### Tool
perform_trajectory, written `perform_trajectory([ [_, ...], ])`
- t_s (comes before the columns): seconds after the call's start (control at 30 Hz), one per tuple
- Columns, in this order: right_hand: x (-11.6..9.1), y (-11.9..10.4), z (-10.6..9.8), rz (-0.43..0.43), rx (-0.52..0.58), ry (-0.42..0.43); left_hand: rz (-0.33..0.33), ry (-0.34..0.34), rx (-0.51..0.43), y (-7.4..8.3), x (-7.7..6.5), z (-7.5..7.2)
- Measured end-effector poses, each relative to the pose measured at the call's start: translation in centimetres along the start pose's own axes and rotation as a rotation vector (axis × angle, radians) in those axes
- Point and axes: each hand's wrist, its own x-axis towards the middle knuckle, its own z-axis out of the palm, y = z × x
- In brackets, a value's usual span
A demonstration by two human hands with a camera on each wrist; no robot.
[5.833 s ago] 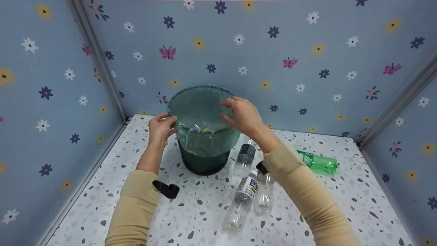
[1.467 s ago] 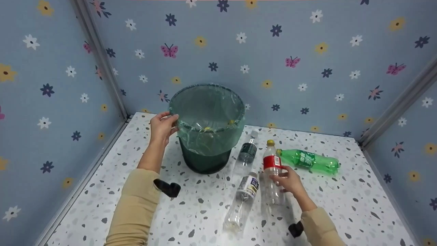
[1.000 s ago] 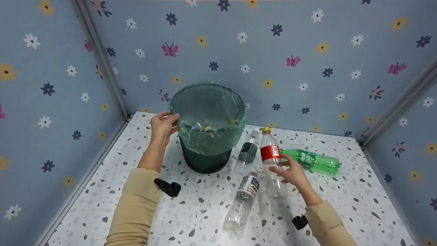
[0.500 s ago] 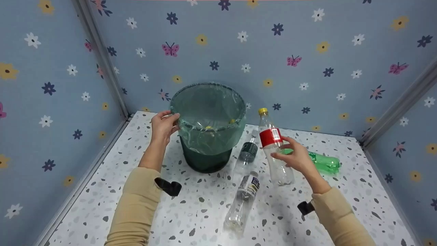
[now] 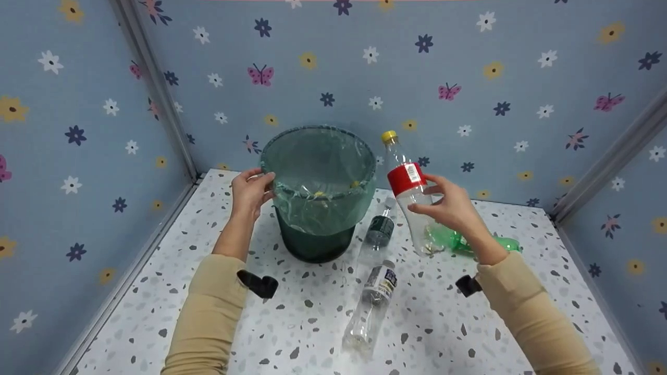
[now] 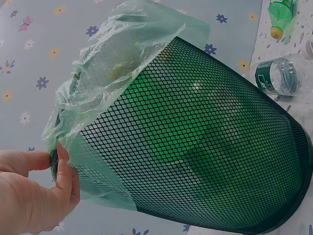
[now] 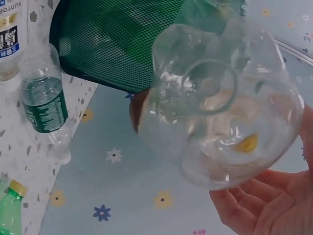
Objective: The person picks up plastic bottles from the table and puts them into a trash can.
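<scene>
A mesh wastebasket [image 5: 315, 245] lined with a thin green bag [image 5: 323, 213] stands near the back wall. My left hand [image 5: 249, 195] pinches its rim and liner on the left side, thumb and fingers on either side of the edge in the left wrist view. In my right hand [image 5: 451, 205] is a clear plastic bottle [image 5: 406, 179] with a red label and yellow cap, held tilted above the table, right of the basket. Its base [image 7: 210, 88] fills much of the right wrist view. Yellow caps show through the liner; the basket's contents are only partly visible.
A clear bottle with a dark green label [image 5: 380, 229] lies right of the basket. Closer in lies another clear bottle with a white label [image 5: 381, 281]. A green bottle [image 5: 508, 244] lies partly behind my right hand. Flowered walls [image 5: 469, 62] enclose the speckled table [image 5: 292, 323].
My right hand left the basket's rim and took up the red-labelled bottle from the table. It has lifted it up and slightly left. My left hand stays on the rim.
</scene>
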Motion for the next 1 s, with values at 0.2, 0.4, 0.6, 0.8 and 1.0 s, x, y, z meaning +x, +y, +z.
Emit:
perform_trajectory([
  [0.2,1.2,-2.6,-0.5,-0.033,-0.077,-0.009,0.001,-0.007,0.001,0.1,0.0,0.0],
  [0.4,2.2,-5.1,-0.6,-0.037,-0.124,-0.012,-0.001,-0.006,0.008,0.1,0.0,0.1],
  [0.6,3.1,-6.8,-0.3,-0.044,-0.166,-0.026,-0.009,0.001,0.016,0.2,0.0,0.2],
  [0.8,4.2,-8.3,0.1,-0.055,-0.246,-0.041,-0.013,0.003,0.020,0.2,0.0,0.2],
  [1.0,5.5,-10.2,0.6,-0.074,-0.336,-0.052,-0.003,0.008,0.016,0.1,0.0,0.0],
])
